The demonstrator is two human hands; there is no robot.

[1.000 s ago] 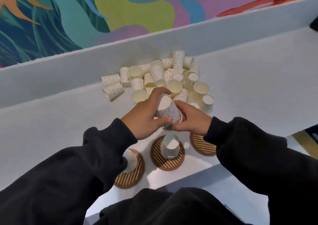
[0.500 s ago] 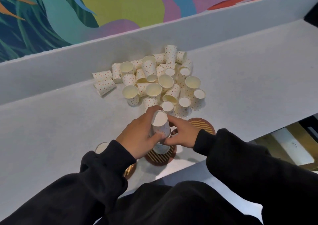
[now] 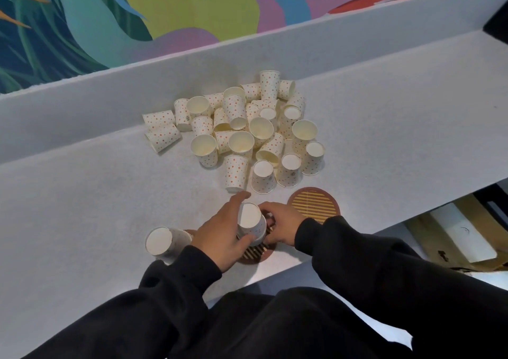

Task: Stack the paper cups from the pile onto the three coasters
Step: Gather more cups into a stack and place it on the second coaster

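A pile of dotted paper cups (image 3: 242, 130) lies on the grey table against the back ledge. Three round striped coasters sit near the front edge. An upside-down cup (image 3: 250, 222) stands over the middle coaster (image 3: 255, 253), and both hands hold it: my left hand (image 3: 222, 235) grips its left side and my right hand (image 3: 283, 225) pinches its right side. Another upside-down cup (image 3: 162, 244) covers the left coaster, which is mostly hidden. Nothing stands on the right coaster (image 3: 313, 204).
The table's front edge (image 3: 357, 235) runs diagonally just behind the coasters. A raised grey ledge (image 3: 82, 116) backs the pile. Below the edge at right are cardboard and a white box (image 3: 464, 237). Bare table surface (image 3: 82, 207) lies left of the coasters.
Both hands have lowered the held cup from above the table down onto the cup on the middle coaster. The camera view shifted, bringing the pile lower in frame.
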